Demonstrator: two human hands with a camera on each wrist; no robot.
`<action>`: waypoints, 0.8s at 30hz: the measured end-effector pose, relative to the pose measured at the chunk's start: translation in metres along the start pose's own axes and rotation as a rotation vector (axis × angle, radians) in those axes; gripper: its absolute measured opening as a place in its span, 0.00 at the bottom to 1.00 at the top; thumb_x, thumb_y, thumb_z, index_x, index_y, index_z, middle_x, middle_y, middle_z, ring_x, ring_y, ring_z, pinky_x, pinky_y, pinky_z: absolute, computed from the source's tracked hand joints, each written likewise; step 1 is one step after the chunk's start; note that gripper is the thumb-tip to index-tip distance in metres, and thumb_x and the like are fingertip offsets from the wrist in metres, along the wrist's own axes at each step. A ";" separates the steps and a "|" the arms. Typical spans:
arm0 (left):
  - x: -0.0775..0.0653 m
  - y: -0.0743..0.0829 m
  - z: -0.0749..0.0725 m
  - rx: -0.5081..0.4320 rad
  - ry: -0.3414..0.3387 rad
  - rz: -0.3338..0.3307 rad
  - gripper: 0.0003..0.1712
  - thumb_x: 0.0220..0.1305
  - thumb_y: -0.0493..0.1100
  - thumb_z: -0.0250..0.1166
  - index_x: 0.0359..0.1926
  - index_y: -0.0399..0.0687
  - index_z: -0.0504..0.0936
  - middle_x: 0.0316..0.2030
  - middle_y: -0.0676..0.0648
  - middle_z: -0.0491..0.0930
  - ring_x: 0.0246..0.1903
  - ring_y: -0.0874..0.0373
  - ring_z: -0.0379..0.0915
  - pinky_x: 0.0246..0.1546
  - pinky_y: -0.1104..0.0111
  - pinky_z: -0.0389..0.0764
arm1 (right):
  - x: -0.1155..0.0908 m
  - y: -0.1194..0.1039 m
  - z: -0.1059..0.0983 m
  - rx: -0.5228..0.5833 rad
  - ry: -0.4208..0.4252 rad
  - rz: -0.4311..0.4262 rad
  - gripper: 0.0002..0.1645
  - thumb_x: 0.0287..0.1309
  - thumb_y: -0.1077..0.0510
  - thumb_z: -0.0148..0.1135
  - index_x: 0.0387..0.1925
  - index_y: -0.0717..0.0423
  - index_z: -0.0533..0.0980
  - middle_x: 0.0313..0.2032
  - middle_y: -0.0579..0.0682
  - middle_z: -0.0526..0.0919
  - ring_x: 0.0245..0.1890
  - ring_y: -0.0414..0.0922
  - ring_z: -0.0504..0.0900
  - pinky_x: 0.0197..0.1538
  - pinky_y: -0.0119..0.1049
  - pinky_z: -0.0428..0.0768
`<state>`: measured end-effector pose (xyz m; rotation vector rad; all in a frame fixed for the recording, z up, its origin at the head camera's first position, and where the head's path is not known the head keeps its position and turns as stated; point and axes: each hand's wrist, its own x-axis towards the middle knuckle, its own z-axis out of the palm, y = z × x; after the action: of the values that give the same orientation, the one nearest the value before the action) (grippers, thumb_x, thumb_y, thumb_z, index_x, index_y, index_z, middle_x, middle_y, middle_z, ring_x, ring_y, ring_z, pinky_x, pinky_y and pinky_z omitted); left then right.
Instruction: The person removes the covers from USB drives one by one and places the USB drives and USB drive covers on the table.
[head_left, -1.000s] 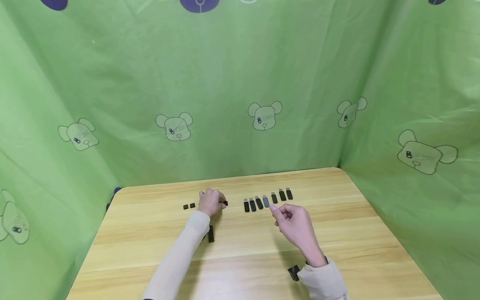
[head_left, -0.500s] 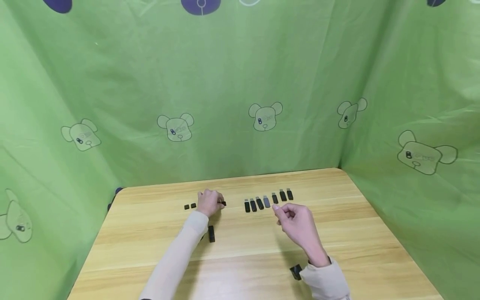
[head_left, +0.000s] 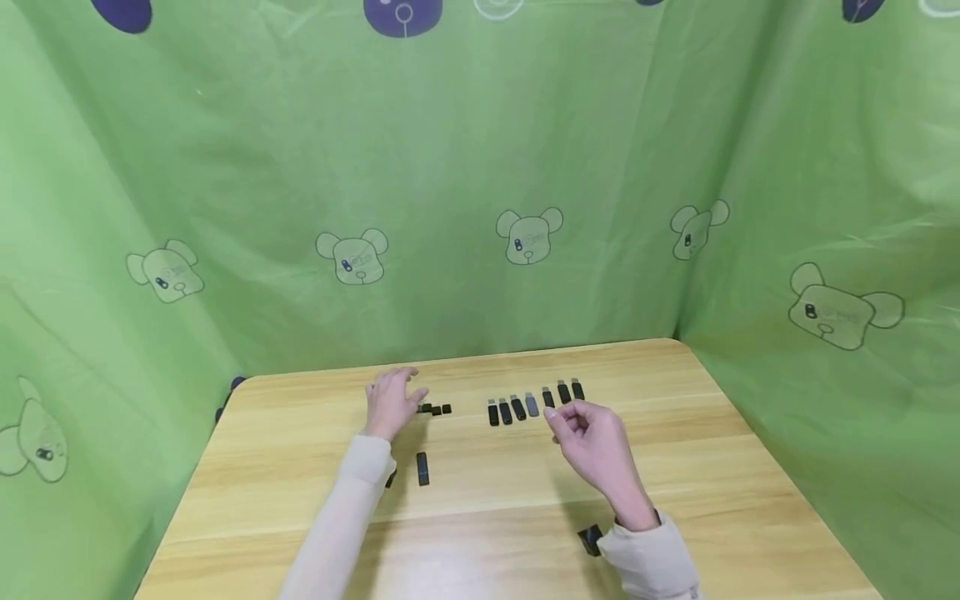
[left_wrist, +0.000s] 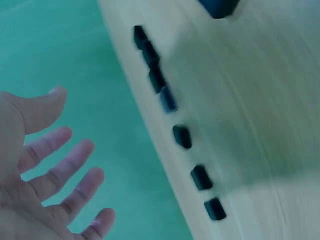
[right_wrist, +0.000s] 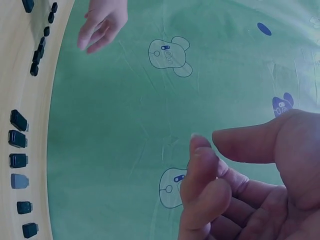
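My left hand (head_left: 392,404) hovers at the back left of the table with its fingers spread and nothing in them. Beside it lie small black caps (head_left: 437,411), partly hidden by the hand. The left wrist view shows several such caps (left_wrist: 182,136) in a line, some touching, one bluish. My right hand (head_left: 592,442) hangs over the table, fingers loosely bent; a gap between thumb and index finger shows in the right wrist view. Just beyond it is a row of black USB sticks (head_left: 519,408) with bare metal plugs, among them a grey USB stick (head_left: 532,405).
A capped black stick (head_left: 423,468) lies nearer the front, with another dark piece (head_left: 391,479) partly behind the left sleeve. A shiny black object (head_left: 590,540) lies by the right cuff. Green curtain (head_left: 450,292) surrounds the wooden table (head_left: 480,533) at back and sides.
My left hand has let go of a cap in the line and moved left, its fingers spreading. The caps it covered now show. My right hand stays nearly still.
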<state>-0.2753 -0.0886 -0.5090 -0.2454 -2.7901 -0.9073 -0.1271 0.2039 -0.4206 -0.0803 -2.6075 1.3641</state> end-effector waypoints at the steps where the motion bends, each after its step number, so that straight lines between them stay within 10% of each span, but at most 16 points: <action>1: -0.003 -0.001 -0.004 -0.012 0.021 -0.009 0.25 0.65 0.49 0.69 0.60 0.45 0.80 0.56 0.38 0.83 0.58 0.39 0.73 0.55 0.49 0.67 | 0.001 -0.001 0.001 0.002 -0.001 -0.004 0.10 0.67 0.56 0.64 0.32 0.58 0.83 0.25 0.55 0.85 0.21 0.40 0.77 0.24 0.30 0.75; 24: -0.144 -0.003 -0.041 -0.142 0.350 -0.236 0.20 0.69 0.41 0.65 0.58 0.35 0.78 0.56 0.32 0.81 0.55 0.37 0.76 0.56 0.42 0.75 | -0.005 -0.017 0.059 -0.068 -0.161 -0.101 0.03 0.65 0.61 0.64 0.35 0.55 0.82 0.27 0.46 0.82 0.27 0.38 0.76 0.32 0.27 0.76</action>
<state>-0.1315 -0.1293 -0.5127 0.2098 -2.4657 -1.0837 -0.1338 0.1457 -0.4404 0.1559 -2.7471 1.2972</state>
